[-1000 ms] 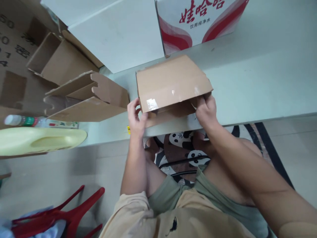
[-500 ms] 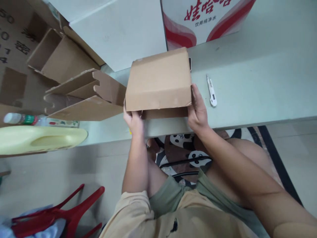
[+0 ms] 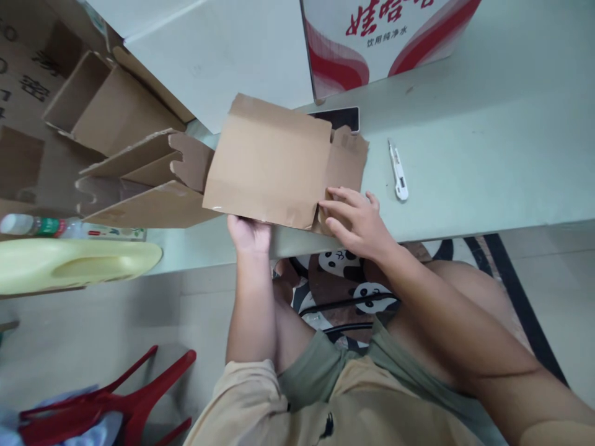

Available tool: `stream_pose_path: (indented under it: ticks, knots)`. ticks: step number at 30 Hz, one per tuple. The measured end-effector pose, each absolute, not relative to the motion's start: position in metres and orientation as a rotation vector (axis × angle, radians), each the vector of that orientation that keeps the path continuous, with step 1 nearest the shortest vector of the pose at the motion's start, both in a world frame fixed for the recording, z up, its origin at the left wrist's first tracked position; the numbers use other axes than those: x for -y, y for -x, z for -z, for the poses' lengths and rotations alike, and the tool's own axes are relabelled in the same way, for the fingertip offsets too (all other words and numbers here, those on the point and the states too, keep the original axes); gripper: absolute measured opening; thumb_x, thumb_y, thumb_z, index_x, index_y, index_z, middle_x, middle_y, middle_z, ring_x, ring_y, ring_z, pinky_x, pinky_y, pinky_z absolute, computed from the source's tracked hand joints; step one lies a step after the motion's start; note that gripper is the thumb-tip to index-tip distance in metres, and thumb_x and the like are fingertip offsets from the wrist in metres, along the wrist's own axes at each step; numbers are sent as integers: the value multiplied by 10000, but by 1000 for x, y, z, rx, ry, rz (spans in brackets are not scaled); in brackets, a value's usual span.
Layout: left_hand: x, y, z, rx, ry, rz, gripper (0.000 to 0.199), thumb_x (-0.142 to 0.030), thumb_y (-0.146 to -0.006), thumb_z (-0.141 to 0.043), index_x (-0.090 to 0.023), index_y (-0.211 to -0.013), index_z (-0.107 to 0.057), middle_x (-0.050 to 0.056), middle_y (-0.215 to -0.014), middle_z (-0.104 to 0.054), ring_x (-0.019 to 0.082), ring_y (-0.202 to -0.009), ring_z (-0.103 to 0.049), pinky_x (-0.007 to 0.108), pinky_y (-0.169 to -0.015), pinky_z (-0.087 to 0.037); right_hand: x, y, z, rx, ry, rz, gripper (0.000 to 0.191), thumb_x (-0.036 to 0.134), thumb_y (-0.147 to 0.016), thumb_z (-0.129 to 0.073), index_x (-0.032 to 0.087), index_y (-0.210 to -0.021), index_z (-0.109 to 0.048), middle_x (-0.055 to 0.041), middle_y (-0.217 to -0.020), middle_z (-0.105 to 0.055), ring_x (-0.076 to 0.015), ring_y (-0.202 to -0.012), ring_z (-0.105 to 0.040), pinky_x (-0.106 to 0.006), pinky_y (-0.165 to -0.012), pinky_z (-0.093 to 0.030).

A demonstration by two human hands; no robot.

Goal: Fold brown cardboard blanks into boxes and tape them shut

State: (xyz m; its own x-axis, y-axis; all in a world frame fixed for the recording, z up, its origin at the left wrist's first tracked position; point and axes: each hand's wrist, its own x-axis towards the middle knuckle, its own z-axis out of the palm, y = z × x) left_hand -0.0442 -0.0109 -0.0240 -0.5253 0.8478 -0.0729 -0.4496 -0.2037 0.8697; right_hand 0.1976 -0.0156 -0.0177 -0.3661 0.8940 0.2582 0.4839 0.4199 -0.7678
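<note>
A brown cardboard box (image 3: 274, 161) is tilted above the table's front edge, its broad panel facing up and a side flap (image 3: 346, 158) folded out on the right. My left hand (image 3: 250, 235) supports it from below at the front edge; its fingers are hidden beneath the cardboard. My right hand (image 3: 356, 220) has its fingers spread, with the fingertips at the box's front right corner, by the flap. Whether every fingertip touches the cardboard I cannot tell. To the right of the box lies a white utility knife (image 3: 398, 170) on the table.
A dark-screened device (image 3: 341, 118) lies partly behind the box. Further back stand a white carton (image 3: 223, 56) and a red-and-white carton (image 3: 381, 46). On the left are an open cardboard box (image 3: 144, 186), a bottle (image 3: 39, 225) and a pale yellow jug (image 3: 79, 263). A red stool (image 3: 130, 402) is below.
The box has turned and shifted left, and its right flap now sticks out. My right hand has let go of the box's side and spread its fingers. More of the dark-screened device shows.
</note>
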Motion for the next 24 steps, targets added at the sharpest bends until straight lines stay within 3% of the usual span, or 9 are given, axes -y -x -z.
stream_pose_path:
  ticks: [4, 8, 11, 15, 19, 22, 24]
  knots:
    - [13, 44, 27, -1121, -566, -1833, 228, -367, -803, -579, -190, -864, -709, 83, -1087, -758, 251, -1309, -603, 365, -1087, -523, 3, -212, 10, 1728, 1086, -688, 312, 380, -926, -509, 244, -1152, -675, -100, -1201, -697, -269, -1178, -638, -519, -1042, -516]
    - [14, 49, 32, -1083, -624, -1796, 270, -444, -746, -686, -189, -834, -697, 99, -1082, -757, 287, -1312, -599, 397, -1082, -526, -12, -230, 21, 1448, 1226, -681, 477, 495, -914, -536, 289, -1345, -524, -103, -1428, -545, -297, -1378, -494, -577, -1134, -431]
    - [12, 48, 33, -1114, -671, -1828, 363, -520, -725, -729, -209, -908, -688, 89, -1166, -738, 275, -1351, -567, 397, -1124, -491, -19, -234, 31, 1330, 1273, -967, 671, 631, -882, -538, 353, -1467, -364, -93, -1601, -361, -332, -1494, -361, -603, -1116, -439]
    - [10, 40, 33, -1227, -770, -1920, 487, -595, -675, -771, -250, -1006, -680, 64, -1227, -714, 265, -1322, -583, 390, -1101, -501, -21, -234, 27, 1084, 1262, -1493, 855, 772, -814, -505, 467, -1537, -166, -73, -1671, -251, -368, -1428, -462, -585, -952, -557]
    - [12, 33, 35, -1329, -923, -1946, 488, -567, -719, -751, -275, -1108, -710, 54, -1181, -729, 261, -1228, -639, 400, -1061, -515, -23, -236, 17, 934, 1278, -1622, 916, 802, -749, -553, 474, -1531, -208, -34, -1632, -357, -362, -1440, -450, -604, -1016, -535]
    - [17, 37, 37, -1356, -1264, -1823, 445, -455, -733, -743, -297, -1149, -756, 36, -1237, -726, 275, -1291, -606, 426, -1159, -433, -27, -244, 21, 951, 1220, -1577, 940, 660, -731, -675, 399, -1530, -254, -53, -1532, -502, -339, -1328, -566, -548, -1016, -564]
    - [20, 44, 36, -1330, -1499, -1682, 450, -401, -740, -711, -319, -1179, -763, 17, -1321, -697, 279, -1347, -565, 433, -1209, -376, -31, -254, 28, 1003, 1203, -1558, 857, 566, -726, -702, 322, -1480, -376, -81, -1417, -606, -343, -1205, -646, -540, -967, -597]
